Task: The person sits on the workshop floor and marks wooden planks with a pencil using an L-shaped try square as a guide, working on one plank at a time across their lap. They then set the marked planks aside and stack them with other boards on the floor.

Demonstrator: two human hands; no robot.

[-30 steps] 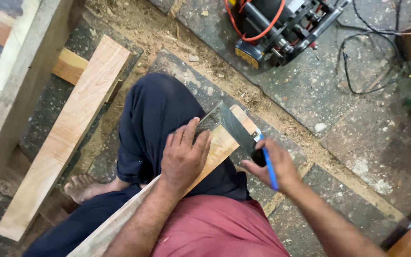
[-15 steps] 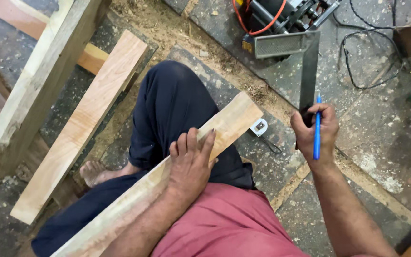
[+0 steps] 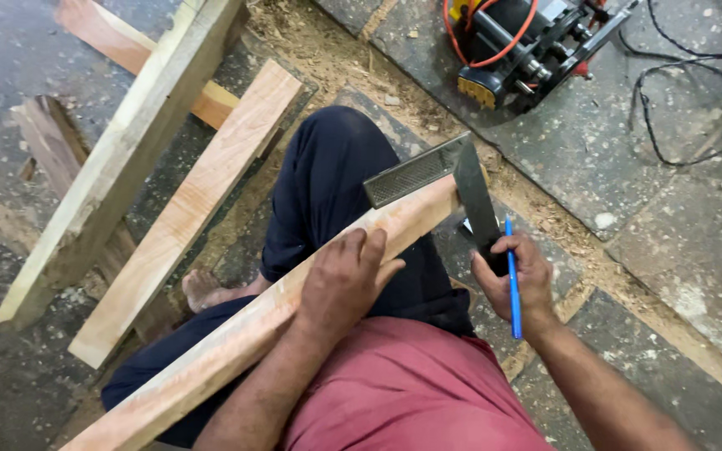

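Long pale plank (image 3: pixel 236 342) lies across my lap, my left hand (image 3: pixel 346 280) pressed flat on it, fingers spread. Try square (image 3: pixel 440 179) sits at the plank's far end — blade across the face, stock gripped in my right hand (image 3: pixel 518 280) together with a blue pencil (image 3: pixel 512 276). Square looks placed — no line visible on the wood, so marking is left.

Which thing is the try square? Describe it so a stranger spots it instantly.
Start at the long pale wooden plank lying across the person's lap. At its far end sits the dark metal L-shaped try square, handle in the right hand beside a blue pencil. Nothing else there is metal and right-angled.
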